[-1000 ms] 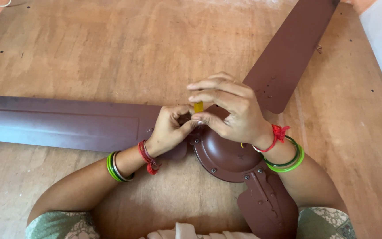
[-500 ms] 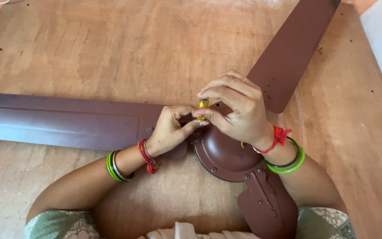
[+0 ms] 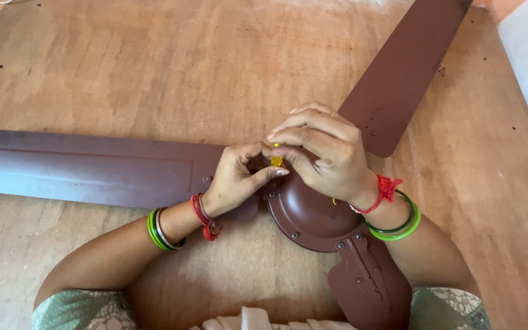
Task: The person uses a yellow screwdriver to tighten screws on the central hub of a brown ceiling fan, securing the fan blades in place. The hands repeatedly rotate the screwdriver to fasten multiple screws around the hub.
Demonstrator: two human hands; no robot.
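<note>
Two bare hands meet over the middle of a brown ceiling fan lying flat on a wooden table. Between them is a small yellow tool, most likely the handle of a little screwdriver; only a short piece of it shows. It stands close to upright, its long axis pointing down toward the round brown hub of the fan, at the far left edge of that hub where a blade joins on.

The right hand comes in from the right and arches over the yellow tool, with its fingers curled and pinching the handle from above. The left hand comes in from the left, its thumb and forefinger pressed together just beside the lower end of the tool, touching or nearly touching it; what they grip there is hidden. The tool sits directly between the two sets of fingertips, under the right hand and just right of the left.

One long blade runs off to the left, a second blade slants to the far right, and a third blade points toward the person at the near edge. Both wrists wear green bangles and red thread.
</note>
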